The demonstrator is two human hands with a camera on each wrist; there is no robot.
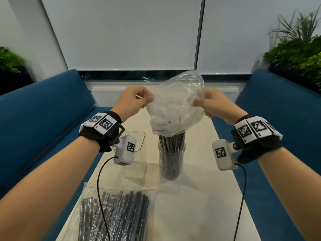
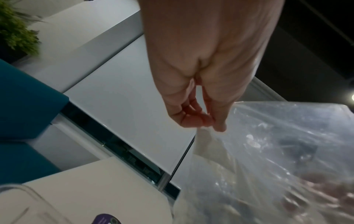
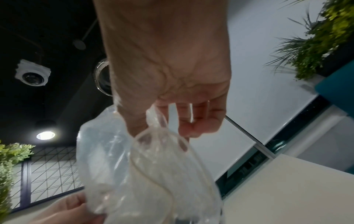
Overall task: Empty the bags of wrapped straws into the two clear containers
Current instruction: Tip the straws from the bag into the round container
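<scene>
A clear plastic bag [image 1: 175, 105] hangs upside down over a round clear container [image 1: 172, 159] packed with dark wrapped straws [image 1: 172, 139]. The bag's mouth drapes over the straw tops. My left hand [image 1: 137, 100] pinches the bag's left edge, and my right hand [image 1: 213, 105] pinches its right edge. In the left wrist view my left hand's fingers [image 2: 197, 119] pinch the bag [image 2: 268, 159]. The right wrist view shows my right hand's fingers [image 3: 193, 125] pinching crumpled film of the bag [image 3: 134, 166]. An empty square clear container [image 1: 135, 157] stands to the left. A full bag of straws [image 1: 112, 216] lies nearer to me.
The cream table [image 1: 199, 197] is narrow, with blue benches [image 1: 43, 122] along both sides. A white blind and window ledge close the far end. Plants [image 1: 298, 54] stand behind the right bench and at the far left. Camera cables hang from both wrists.
</scene>
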